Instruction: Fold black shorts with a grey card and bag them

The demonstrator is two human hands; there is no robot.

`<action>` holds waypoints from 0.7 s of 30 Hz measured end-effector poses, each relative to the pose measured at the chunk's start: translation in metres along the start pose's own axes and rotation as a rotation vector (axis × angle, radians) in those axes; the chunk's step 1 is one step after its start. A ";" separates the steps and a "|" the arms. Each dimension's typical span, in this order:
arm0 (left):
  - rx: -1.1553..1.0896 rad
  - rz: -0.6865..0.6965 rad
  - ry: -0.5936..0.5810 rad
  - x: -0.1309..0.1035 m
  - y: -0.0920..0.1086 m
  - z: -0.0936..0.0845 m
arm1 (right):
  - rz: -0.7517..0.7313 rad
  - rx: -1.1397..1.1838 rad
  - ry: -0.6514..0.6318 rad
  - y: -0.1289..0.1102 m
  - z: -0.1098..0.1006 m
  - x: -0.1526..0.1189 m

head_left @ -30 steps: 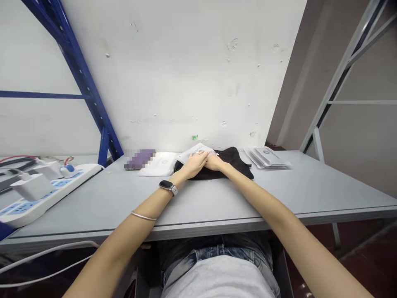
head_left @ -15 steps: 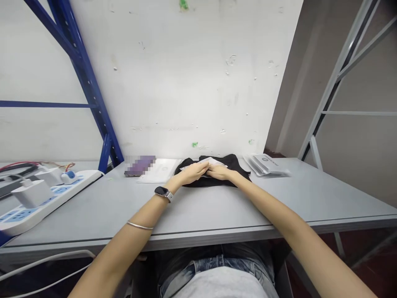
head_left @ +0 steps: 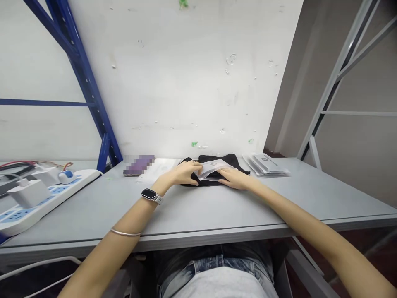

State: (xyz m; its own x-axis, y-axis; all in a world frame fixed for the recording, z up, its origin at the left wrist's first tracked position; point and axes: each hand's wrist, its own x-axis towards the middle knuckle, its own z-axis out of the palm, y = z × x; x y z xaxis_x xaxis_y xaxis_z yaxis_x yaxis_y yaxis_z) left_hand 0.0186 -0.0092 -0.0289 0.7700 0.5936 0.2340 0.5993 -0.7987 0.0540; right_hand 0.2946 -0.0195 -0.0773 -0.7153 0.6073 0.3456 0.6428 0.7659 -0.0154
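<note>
A translucent zip bag point(head_left: 211, 167) with a small round print lies on black cloth point(head_left: 231, 159) near the back of the table. My left hand point(head_left: 183, 172) grips the bag's left edge with curled fingers, its thumb pointing toward the bag's near side. From the right, my right hand point(head_left: 235, 179) reaches to the bag's mouth. Its fingers are stretched out and partly covered by the film, and its thumb is spread away from them. Whether anything is inside the bag cannot be made out.
Several similar flat printed bags point(head_left: 269, 164) are stacked to the right. On the left lie a white printed packet point(head_left: 161, 169) and a purple, pixelated phone-like object point(head_left: 139, 165). A power strip point(head_left: 58, 196) with chargers and cables runs along the left side. A white wall point(head_left: 186, 82) stands behind.
My hands, close together over the bag before, have moved apart, left hand leftward and right hand rightward. More of the bag shows between them, and its mouth is spread.
</note>
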 end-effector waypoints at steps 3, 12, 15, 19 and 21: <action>0.021 0.072 0.068 0.003 0.008 0.002 | 0.019 -0.182 0.044 -0.012 -0.005 -0.009; 0.125 0.122 0.166 0.008 0.017 0.007 | -0.175 -0.365 0.318 -0.054 0.005 0.034; 0.173 0.121 0.155 0.009 0.017 0.009 | -0.155 -0.375 0.330 -0.056 0.021 0.048; 0.232 0.119 0.141 0.010 0.021 0.013 | -0.164 -0.412 0.346 -0.053 0.030 0.049; 0.263 0.127 0.130 0.012 0.023 0.017 | -0.170 -0.419 0.334 -0.052 0.030 0.046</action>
State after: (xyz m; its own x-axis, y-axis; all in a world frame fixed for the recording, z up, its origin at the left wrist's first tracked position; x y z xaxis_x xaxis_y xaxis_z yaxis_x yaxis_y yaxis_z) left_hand 0.0453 -0.0189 -0.0410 0.8177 0.4598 0.3463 0.5495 -0.8026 -0.2321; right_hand 0.2204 -0.0250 -0.0884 -0.7368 0.3305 0.5898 0.6283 0.6568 0.4169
